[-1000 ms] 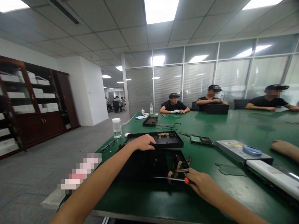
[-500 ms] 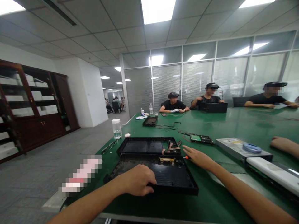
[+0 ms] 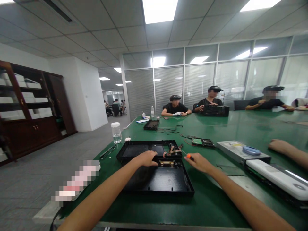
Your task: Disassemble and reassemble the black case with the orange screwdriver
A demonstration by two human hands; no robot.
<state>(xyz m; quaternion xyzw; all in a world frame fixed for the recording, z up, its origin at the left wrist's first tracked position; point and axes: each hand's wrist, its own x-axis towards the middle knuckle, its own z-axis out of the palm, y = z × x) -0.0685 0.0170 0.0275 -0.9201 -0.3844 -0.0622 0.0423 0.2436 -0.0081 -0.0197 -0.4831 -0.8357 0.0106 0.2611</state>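
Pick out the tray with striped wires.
The middle tray: striped wires bunch at its right end. The near tray and small far tray show none.

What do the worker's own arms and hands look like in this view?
The left hand and right hand are both ungloved. The left forearm and right forearm are bare, with no sleeve, watch, cable or marking visible. Finer details are too small to tell.
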